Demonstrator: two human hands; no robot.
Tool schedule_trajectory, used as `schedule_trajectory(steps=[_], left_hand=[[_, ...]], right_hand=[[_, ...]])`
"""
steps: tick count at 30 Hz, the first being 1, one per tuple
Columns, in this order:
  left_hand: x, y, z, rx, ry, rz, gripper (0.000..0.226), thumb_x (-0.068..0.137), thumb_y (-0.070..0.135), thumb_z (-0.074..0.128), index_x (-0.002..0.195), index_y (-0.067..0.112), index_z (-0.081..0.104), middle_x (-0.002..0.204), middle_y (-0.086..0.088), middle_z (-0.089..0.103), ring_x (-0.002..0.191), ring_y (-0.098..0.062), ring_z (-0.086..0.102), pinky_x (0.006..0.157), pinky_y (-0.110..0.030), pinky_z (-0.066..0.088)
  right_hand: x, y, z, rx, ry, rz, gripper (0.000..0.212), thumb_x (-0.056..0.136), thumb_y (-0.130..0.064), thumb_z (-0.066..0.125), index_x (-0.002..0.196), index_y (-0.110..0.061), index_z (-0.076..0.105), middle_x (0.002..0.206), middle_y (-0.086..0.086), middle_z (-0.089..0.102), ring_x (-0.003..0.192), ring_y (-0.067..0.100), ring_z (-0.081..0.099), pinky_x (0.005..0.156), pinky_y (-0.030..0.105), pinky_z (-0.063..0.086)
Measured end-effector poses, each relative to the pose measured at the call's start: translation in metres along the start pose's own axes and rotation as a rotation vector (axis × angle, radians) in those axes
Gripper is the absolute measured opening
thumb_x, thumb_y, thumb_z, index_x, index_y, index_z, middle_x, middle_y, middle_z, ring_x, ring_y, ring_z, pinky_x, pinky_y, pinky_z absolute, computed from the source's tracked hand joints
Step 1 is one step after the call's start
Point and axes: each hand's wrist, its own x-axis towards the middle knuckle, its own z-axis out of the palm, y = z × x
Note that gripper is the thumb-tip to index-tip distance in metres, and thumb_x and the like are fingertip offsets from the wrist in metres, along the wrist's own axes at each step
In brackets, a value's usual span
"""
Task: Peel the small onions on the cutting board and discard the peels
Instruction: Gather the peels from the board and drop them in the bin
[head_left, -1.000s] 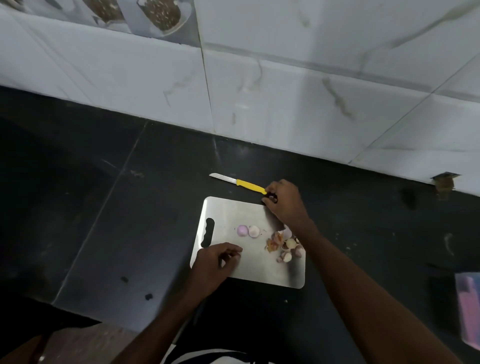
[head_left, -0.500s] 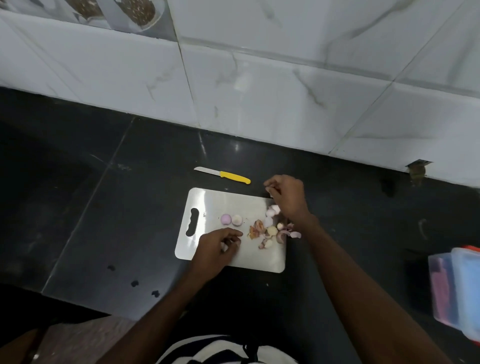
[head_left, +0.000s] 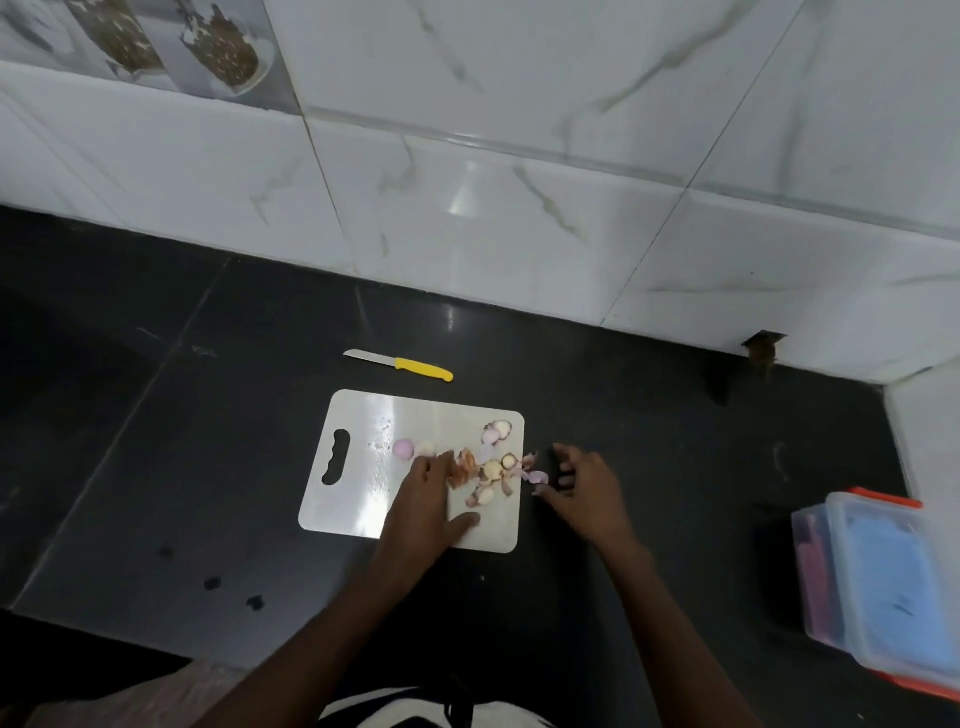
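A white cutting board (head_left: 358, 499) lies on the black counter. Two peeled small onions (head_left: 404, 448) sit side by side near its middle. A heap of brown and purple peels and cut ends (head_left: 485, 470) covers the board's right part, some spilling over the right edge. My left hand (head_left: 428, 501) lies flat on the board with straight fingers, its fingertips touching the left side of the peels. My right hand (head_left: 584, 486) hovers over the counter just right of the board, fingers spread and loosely bent, holding nothing.
A yellow-handled knife (head_left: 400, 365) lies on the counter behind the board, blade pointing left. Clear plastic containers (head_left: 883, 587) with an orange lid stand at the right edge. A white tiled wall (head_left: 519, 208) rises behind the counter.
My right hand let go of the knife and moved from the board's back right corner to the counter beside the board. My left hand opened and slid right to the peels.
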Motion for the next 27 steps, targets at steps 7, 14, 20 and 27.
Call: schedule_trajectory(steps=[7, 14, 20, 27], left_hand=[[0.013, 0.014, 0.002, -0.028, 0.021, 0.003, 0.048, 0.090, 0.031, 0.084, 0.132, 0.019, 0.065, 0.121, 0.000, 0.057, 0.102, -0.023, 0.068, 0.079, -0.027, 0.049], [0.017, 0.012, -0.002, -0.043, 0.078, 0.047, 0.039, 0.095, 0.030, 0.075, 0.132, 0.023, 0.065, 0.121, 0.004, 0.065, 0.107, -0.017, 0.066, 0.081, -0.029, 0.051], [0.016, -0.007, -0.004, 0.020, 0.088, 0.081, 0.040, 0.095, 0.026, 0.076, 0.134, 0.020, 0.067, 0.123, 0.000, 0.065, 0.111, -0.022, 0.067, 0.090, -0.035, 0.057], [0.019, -0.011, -0.007, -0.056, -0.114, 0.098, 0.112, 0.075, 0.049, 0.096, 0.166, 0.023, 0.035, 0.148, 0.001, 0.051, 0.133, -0.014, 0.055, 0.107, -0.024, 0.045]], right_hand=[[0.010, -0.030, 0.026, -0.086, 0.083, -0.332, 0.014, 0.087, -0.001, 0.077, 0.095, -0.011, 0.080, 0.095, 0.005, 0.064, 0.082, 0.020, 0.068, 0.079, 0.035, 0.058], [0.027, -0.050, 0.026, 0.038, 0.283, -0.398, 0.010, 0.098, -0.014, 0.070, 0.098, -0.015, 0.080, 0.093, -0.003, 0.071, 0.083, 0.011, 0.065, 0.077, 0.024, 0.049], [0.060, -0.060, 0.033, -0.236, 0.040, -0.389, 0.036, 0.108, -0.017, 0.053, 0.142, -0.015, 0.065, 0.136, 0.007, 0.061, 0.124, 0.026, 0.053, 0.105, 0.031, 0.042], [0.028, -0.051, 0.029, -0.295, -0.089, -0.500, 0.045, 0.105, -0.032, 0.058, 0.147, -0.018, 0.059, 0.134, 0.000, 0.059, 0.125, 0.022, 0.052, 0.106, 0.040, 0.049]])
